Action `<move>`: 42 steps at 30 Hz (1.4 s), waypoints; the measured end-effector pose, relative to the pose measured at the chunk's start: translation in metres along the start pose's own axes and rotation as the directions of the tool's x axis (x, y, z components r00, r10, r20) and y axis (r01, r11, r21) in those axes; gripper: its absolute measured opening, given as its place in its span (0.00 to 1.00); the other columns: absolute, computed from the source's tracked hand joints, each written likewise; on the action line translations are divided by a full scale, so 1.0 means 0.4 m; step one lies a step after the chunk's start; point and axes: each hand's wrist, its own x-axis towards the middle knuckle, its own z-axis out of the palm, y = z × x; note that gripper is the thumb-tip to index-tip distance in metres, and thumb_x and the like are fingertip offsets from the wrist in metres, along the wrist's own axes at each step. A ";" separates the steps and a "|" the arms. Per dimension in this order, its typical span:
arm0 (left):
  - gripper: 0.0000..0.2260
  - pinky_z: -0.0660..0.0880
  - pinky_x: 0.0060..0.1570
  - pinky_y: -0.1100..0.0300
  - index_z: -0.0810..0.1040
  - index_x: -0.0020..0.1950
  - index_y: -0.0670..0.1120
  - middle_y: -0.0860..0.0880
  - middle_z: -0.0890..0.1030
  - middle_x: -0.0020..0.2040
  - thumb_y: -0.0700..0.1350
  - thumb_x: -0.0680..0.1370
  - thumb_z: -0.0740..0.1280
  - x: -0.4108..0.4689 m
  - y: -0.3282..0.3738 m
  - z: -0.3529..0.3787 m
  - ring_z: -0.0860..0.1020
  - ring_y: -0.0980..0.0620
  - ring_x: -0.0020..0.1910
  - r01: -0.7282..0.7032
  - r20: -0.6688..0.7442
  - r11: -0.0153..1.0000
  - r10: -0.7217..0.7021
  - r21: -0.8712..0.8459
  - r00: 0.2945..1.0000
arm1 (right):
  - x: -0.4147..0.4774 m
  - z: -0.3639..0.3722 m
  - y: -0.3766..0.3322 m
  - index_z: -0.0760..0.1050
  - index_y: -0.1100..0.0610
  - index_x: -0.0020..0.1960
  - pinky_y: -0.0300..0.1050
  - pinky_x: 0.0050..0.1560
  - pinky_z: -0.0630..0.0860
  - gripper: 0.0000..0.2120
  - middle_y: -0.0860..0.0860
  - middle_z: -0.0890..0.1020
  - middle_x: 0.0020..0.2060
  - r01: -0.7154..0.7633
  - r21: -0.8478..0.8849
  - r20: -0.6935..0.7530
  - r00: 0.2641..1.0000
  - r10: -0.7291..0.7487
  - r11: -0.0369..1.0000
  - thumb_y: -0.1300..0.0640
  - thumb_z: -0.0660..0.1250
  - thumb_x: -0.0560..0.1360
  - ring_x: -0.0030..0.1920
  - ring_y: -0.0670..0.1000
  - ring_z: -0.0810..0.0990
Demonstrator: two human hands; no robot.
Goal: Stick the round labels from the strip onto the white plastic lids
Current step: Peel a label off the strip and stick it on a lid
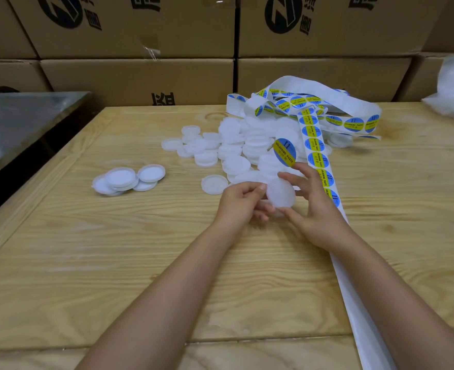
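This looks like a packing room or stockroom in a small factory. Sealed cardboard cartons (129, 36) printed with black logos are stacked in rows along the far side. Near them stands a plain wooden worktable (86, 263), with a steel-topped table (20, 124) at the far left. Bulk goods lie on the wood: a heap of white plastic lids (236, 145) and a long label strip (314, 140) reading "soldering paste".

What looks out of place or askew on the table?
The label strip lies tangled in loops over the far pile of lids, not flat. One peeled label stands up at the right hand's fingertips, not yet on the lid that it and the left hand hold. Nothing looks spilled or damaged.
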 end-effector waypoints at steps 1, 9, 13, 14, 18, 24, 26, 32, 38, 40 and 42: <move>0.08 0.73 0.24 0.64 0.78 0.49 0.38 0.44 0.81 0.35 0.42 0.80 0.63 -0.002 0.004 -0.001 0.80 0.52 0.28 0.013 0.013 1.000 -0.013 -0.019 1.000 | 0.001 0.000 0.000 0.55 0.43 0.66 0.26 0.57 0.66 0.36 0.47 0.72 0.65 0.012 -0.009 -0.003 1.000 -0.012 1.000 0.67 0.71 0.70 0.60 0.39 0.73; 0.07 0.66 0.20 0.67 0.78 0.48 0.38 0.44 0.80 0.32 0.40 0.79 0.63 -0.004 0.015 -0.008 0.76 0.56 0.24 0.059 0.041 0.997 -0.058 -0.041 0.997 | 0.006 0.006 0.004 0.62 0.46 0.65 0.31 0.60 0.67 0.31 0.43 0.72 0.63 0.080 0.132 -0.069 0.995 -0.072 0.988 0.70 0.69 0.71 0.63 0.36 0.69; 0.06 0.69 0.22 0.68 0.77 0.47 0.40 0.47 0.81 0.29 0.39 0.80 0.62 -0.004 0.020 -0.014 0.78 0.56 0.26 0.088 0.048 0.991 -0.083 -0.103 0.995 | 0.021 0.007 -0.011 0.75 0.52 0.45 0.43 0.50 0.76 0.04 0.48 0.80 0.44 -0.069 0.492 -0.341 0.902 0.265 0.868 0.60 0.66 0.76 0.45 0.43 0.79; 0.06 0.70 0.22 0.68 0.77 0.47 0.40 0.48 0.81 0.29 0.39 0.80 0.62 -0.005 0.021 -0.014 0.79 0.56 0.26 0.090 0.052 0.990 -0.085 -0.104 0.995 | 0.022 0.007 -0.004 0.76 0.54 0.43 0.46 0.49 0.77 0.04 0.51 0.80 0.43 -0.130 0.508 -0.343 0.876 0.338 0.852 0.58 0.66 0.76 0.44 0.46 0.80; 0.07 0.72 0.23 0.68 0.77 0.45 0.41 0.48 0.82 0.29 0.39 0.80 0.61 -0.008 0.024 -0.010 0.80 0.56 0.28 0.092 0.086 0.992 -0.084 -0.091 0.993 | 0.018 0.018 0.007 0.75 0.59 0.38 0.49 0.46 0.77 0.09 0.57 0.81 0.42 -0.250 0.565 -0.232 0.866 0.442 0.786 0.58 0.66 0.76 0.46 0.53 0.80; 0.07 0.73 0.25 0.67 0.78 0.46 0.41 0.47 0.83 0.33 0.40 0.80 0.61 -0.010 0.024 -0.012 0.82 0.55 0.31 0.087 0.116 0.994 -0.078 -0.073 0.990 | 0.019 0.018 0.003 0.75 0.59 0.35 0.51 0.47 0.77 0.10 0.56 0.80 0.37 -0.275 0.532 -0.191 0.883 0.430 0.801 0.61 0.67 0.75 0.40 0.53 0.78; 0.08 0.74 0.26 0.67 0.78 0.45 0.42 0.46 0.83 0.33 0.41 0.80 0.61 -0.011 0.024 -0.013 0.82 0.54 0.32 0.089 0.118 0.993 -0.079 -0.080 0.990 | 0.018 0.017 0.006 0.75 0.58 0.34 0.41 0.42 0.78 0.11 0.50 0.80 0.32 -0.256 0.521 -0.202 0.890 0.409 0.815 0.62 0.67 0.75 0.36 0.47 0.78; 0.07 0.76 0.28 0.66 0.77 0.46 0.41 0.45 0.83 0.33 0.40 0.80 0.61 -0.011 0.025 -0.016 0.83 0.53 0.33 0.087 0.120 0.993 -0.077 -0.083 0.990 | 0.018 0.015 0.013 0.76 0.57 0.34 0.36 0.40 0.77 0.11 0.46 0.79 0.30 -0.240 0.491 -0.216 0.898 0.384 0.837 0.63 0.68 0.75 0.33 0.42 0.78; 0.06 0.77 0.30 0.65 0.77 0.48 0.39 0.44 0.83 0.32 0.39 0.80 0.61 -0.011 0.022 -0.012 0.83 0.53 0.32 0.077 0.107 0.995 -0.070 -0.063 0.992 | 0.017 0.019 0.016 0.76 0.57 0.34 0.41 0.44 0.77 0.10 0.49 0.79 0.31 -0.273 0.459 -0.221 0.887 0.406 0.846 0.61 0.69 0.74 0.32 0.41 0.78; 0.06 0.77 0.30 0.65 0.77 0.47 0.40 0.45 0.83 0.31 0.40 0.80 0.62 -0.011 0.021 -0.010 0.83 0.53 0.32 0.069 0.101 0.996 -0.064 -0.047 0.993 | 0.017 0.019 0.015 0.76 0.57 0.34 0.44 0.45 0.77 0.09 0.50 0.80 0.32 -0.282 0.444 -0.224 0.884 0.410 0.851 0.61 0.69 0.74 0.32 0.42 0.78; 0.06 0.77 0.30 0.66 0.77 0.45 0.41 0.45 0.83 0.30 0.40 0.80 0.62 -0.011 0.020 -0.008 0.82 0.54 0.31 0.058 0.087 0.998 -0.055 -0.031 0.995 | 0.016 0.019 0.012 0.76 0.58 0.35 0.48 0.47 0.76 0.09 0.52 0.80 0.34 -0.289 0.414 -0.231 0.884 0.407 0.863 0.60 0.69 0.74 0.34 0.45 0.78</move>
